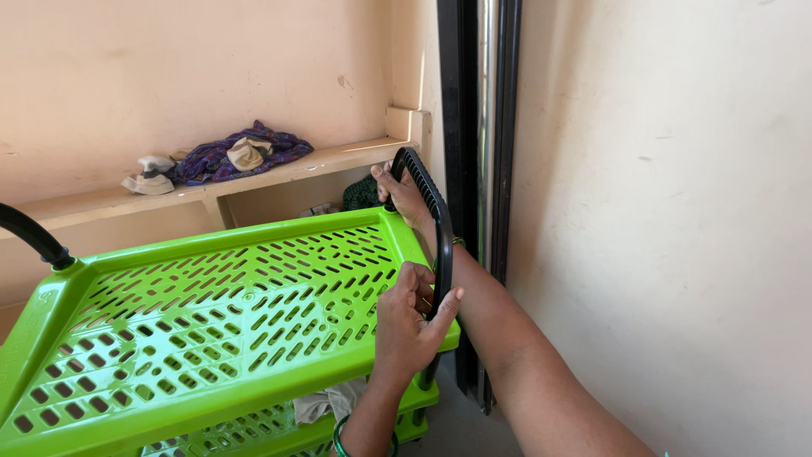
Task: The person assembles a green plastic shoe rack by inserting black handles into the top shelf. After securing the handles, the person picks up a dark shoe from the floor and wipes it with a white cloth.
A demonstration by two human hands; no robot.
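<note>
Handle (437,222), black ribbed arch, sits at the right end of the green slotted rack's top tray (211,313), far leg at the tray's back corner, near leg dropping past the front corner toward the lower tray (279,423).

Right hand (404,193) reaches over from the right, fingers wrapped shut around the far leg just above the back corner socket. Left hand (409,317) comes up from below, fingers curled and thumb splayed, clamped on the near leg at the front corner. Both are closed on the handle, not pinching.

Looks like seating or pulling the handle at the corner sockets; can't tell which, since the front socket is hidden behind the left hand.

To do it well, IMO:
- keep both legs parallel to the socket axes, no twist, plastic will bind
- load both ends evenly, one hand per leg as now
- push/pull straight vertical, not sideways into the wall (660,211) on the right
- steady the tray; the rack is light and will tip w/ an off-centre load
- check the far leg first, it's easier to see

A second black handle (34,239) shows at the left end. Cloth (330,402) lies on the lower tray; rags (228,156) sit on the shelf (101,203) behind.
</note>
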